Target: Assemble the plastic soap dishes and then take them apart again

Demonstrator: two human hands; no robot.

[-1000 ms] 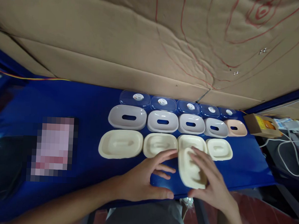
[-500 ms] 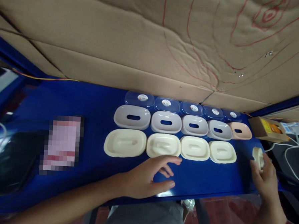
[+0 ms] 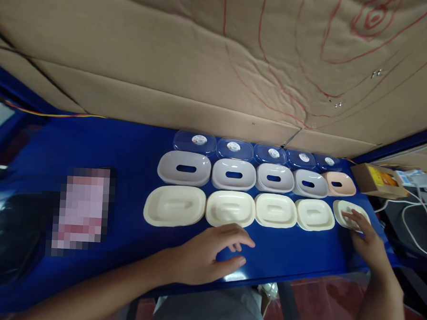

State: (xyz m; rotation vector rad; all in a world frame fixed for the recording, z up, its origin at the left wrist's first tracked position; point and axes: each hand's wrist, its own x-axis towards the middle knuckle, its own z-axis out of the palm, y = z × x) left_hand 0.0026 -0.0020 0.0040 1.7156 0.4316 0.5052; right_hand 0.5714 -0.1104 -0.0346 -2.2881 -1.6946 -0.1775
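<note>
My right hand is at the right end of the front row of cream oval dishes, its fingers spread and resting in the last dish. That dish lies flat on the blue table. My left hand hovers empty near the table's front edge, fingers apart and slightly curved, just below the second cream dish from the left. Other cream dishes in this row include the leftmost one, a middle one and one beside the dish under my right hand.
Behind stand grey oval holders with slotted bottoms and one peach holder. Clear lids with round labels line the cardboard wall. A small cardboard box and white cables are right; a pixelated rectangular item lies left.
My right hand has brought the tilted cream dish leftward and laid it flat at the row's right end, and its fingers have spread. My left hand has barely moved.
</note>
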